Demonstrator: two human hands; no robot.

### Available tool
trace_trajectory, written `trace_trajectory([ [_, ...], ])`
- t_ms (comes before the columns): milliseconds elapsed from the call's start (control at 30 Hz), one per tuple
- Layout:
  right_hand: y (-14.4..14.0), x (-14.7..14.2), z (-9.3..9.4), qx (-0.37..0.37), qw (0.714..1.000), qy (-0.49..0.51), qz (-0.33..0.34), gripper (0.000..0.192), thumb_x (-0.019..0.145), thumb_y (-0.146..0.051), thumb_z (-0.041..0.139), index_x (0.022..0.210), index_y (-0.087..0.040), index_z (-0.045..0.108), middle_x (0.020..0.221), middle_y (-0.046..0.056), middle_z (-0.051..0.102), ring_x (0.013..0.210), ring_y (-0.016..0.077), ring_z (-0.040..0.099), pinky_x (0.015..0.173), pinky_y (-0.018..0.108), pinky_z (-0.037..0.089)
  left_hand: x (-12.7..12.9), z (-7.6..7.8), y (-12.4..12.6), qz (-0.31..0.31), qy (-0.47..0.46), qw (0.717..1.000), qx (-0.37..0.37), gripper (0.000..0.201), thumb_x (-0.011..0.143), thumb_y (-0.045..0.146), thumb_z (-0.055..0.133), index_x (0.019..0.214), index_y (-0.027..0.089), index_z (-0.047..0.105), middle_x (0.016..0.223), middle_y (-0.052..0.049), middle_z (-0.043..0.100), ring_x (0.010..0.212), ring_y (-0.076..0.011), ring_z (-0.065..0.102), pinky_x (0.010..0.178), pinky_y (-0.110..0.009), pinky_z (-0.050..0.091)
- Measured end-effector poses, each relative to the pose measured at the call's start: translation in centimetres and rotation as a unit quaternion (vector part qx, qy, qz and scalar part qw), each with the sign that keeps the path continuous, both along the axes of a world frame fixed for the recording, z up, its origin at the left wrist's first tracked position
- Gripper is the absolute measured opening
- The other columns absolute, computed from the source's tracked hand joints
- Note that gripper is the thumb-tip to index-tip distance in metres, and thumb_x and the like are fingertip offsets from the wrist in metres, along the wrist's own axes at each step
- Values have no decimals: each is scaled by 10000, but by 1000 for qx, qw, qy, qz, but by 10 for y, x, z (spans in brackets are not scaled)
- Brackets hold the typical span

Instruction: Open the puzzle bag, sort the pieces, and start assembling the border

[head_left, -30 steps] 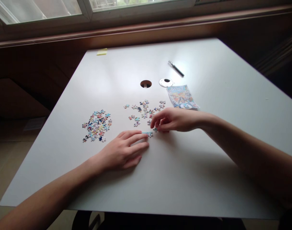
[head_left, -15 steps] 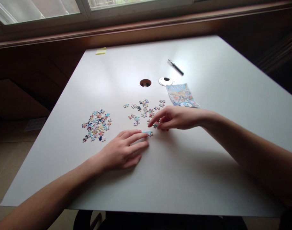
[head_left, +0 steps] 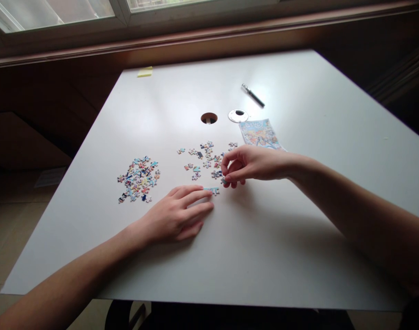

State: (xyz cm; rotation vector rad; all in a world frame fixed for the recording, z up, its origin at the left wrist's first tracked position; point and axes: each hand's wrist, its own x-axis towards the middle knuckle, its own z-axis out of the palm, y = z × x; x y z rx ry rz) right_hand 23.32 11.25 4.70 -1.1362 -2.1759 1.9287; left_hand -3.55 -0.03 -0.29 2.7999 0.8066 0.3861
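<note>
My left hand [head_left: 182, 213] lies palm down on the table, fingers stretched out and a little apart. Its fingertips touch a short light-blue strip of jigsaw puzzle pieces [head_left: 215, 190], partly hidden under them. Just right of and above that strip, my right hand [head_left: 245, 166] pinches a puzzle piece [head_left: 223, 181] between thumb and index finger. Only a small light-blue edge of that piece shows. Beyond the hands, loose puzzle pieces [head_left: 207, 163] are scattered, some covered by my right hand.
A pile of puzzle pieces [head_left: 140, 178] lies left on the white table [head_left: 264, 256]. Behind my right hand is a colourful picture sheet [head_left: 261, 133]. Farther back are a round cable hole [head_left: 208, 118], its metal cover [head_left: 237, 116], a dark pen [head_left: 253, 96] and a yellow note [head_left: 145, 72].
My right index finger, stretched out before, has curled in to meet the thumb on the puzzle piece. My left hand has stayed in place on the strip.
</note>
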Motion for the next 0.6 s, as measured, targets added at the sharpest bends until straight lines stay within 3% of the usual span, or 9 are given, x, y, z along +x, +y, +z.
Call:
trace_trajectory([
  [133,1,1,-1,14,1000,-9,16,222,791,-386,733,873,-200,643,811,42,729,773,197,669,639,291,489,0,0,0,-1,-2,1000,1,439,932,243,549,1369,205,552,1479,-104,523,1382,-293,445,1118,-453,425],
  [333,1,3,0,121,988,-54,81,254,841,-366,657,1042,-236,740,861,25,715,774,177,628,615,264,436,0,0,0,-1,-1,1000,6,429,934,246,544,1361,206,558,1479,-107,524,1380,-296,448,1106,-449,434],
  [433,0,2,-2,140,984,-69,89,324,830,-374,663,1122,-249,729,871,20,719,752,178,623,617,270,444,0,0,0,0,-2,1000,4,434,933,243,547,1365,207,555,1480,-105,523,1381,-294,449,1111,-448,430],
  [600,-2,0,-3,156,982,-69,82,231,784,-350,695,970,-228,755,882,30,736,760,188,640,626,272,465,0,1,0,-1,-8,1000,2,449,920,241,566,1368,208,555,1464,-111,536,1377,-296,455,1124,-452,423],
])
